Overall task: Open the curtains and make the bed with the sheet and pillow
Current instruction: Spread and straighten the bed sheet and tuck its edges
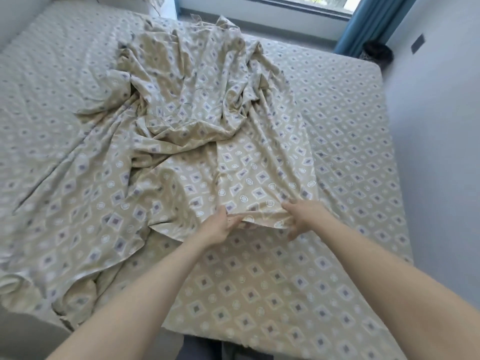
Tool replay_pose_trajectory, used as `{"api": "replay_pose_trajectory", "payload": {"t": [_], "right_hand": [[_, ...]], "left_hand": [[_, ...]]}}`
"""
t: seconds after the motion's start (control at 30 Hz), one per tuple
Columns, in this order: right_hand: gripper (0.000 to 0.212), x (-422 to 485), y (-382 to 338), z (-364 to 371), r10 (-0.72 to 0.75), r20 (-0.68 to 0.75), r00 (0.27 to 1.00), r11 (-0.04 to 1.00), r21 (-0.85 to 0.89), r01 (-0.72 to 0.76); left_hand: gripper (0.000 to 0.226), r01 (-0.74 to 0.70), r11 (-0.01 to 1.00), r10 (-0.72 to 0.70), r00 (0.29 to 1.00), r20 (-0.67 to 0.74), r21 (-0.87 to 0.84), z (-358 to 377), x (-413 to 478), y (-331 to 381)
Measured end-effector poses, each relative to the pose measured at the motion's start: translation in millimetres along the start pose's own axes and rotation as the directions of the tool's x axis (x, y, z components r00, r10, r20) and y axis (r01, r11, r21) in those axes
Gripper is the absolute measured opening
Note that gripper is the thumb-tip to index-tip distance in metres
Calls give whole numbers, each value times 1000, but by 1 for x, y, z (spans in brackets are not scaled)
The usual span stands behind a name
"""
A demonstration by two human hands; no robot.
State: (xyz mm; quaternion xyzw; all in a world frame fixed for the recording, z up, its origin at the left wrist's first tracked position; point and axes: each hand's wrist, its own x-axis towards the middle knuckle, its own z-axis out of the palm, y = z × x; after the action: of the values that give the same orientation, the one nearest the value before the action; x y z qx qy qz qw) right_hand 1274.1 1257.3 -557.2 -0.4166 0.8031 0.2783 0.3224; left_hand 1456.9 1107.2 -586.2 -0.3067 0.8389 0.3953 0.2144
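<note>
Sheet (181, 141), bunched, lies on the bed (350, 131), long axis running from me toward the window (311, 6); my left hand (220, 227) and right hand (304, 216) each pinch its near hem.

Both bare arms stretch forward; left grip (220, 226) and right grip (302, 219), close together, pinch the sheet (168, 165).

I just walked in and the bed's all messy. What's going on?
A person is making the bed. The left hand and the right hand hold the near edge of a loose patterned sheet. Most of the sheet lies bunched and wrinkled in the middle of the bed, not yet spread flat. The blue curtain by the window is pulled to the side.
</note>
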Motion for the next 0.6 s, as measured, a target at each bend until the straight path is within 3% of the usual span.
{"api": "replay_pose_trajectory", "payload": {"t": [0.07,0.23,0.33,0.47,0.6], "right_hand": [[29,-21,7,0,28,-146,989,999,35,-23],[13,-66,42,39,85,-224,971,996,20,-83],[34,-89,76,77,67,-259,963,998,-2,-69],[90,-123,127,118,39,-272,961,997,-47,-53],[80,-170,178,152,45,-322,946,995,-67,-70]], "left_hand": [[42,-7,1000,7,1000,29,-12,4,-15,13],[31,43,998,-42,999,-16,38,38,-48,54],[40,78,996,-77,997,-19,52,73,-68,90],[53,120,992,-116,991,-72,50,128,-95,141],[62,171,983,-157,972,-175,71,188,-126,196]]}}
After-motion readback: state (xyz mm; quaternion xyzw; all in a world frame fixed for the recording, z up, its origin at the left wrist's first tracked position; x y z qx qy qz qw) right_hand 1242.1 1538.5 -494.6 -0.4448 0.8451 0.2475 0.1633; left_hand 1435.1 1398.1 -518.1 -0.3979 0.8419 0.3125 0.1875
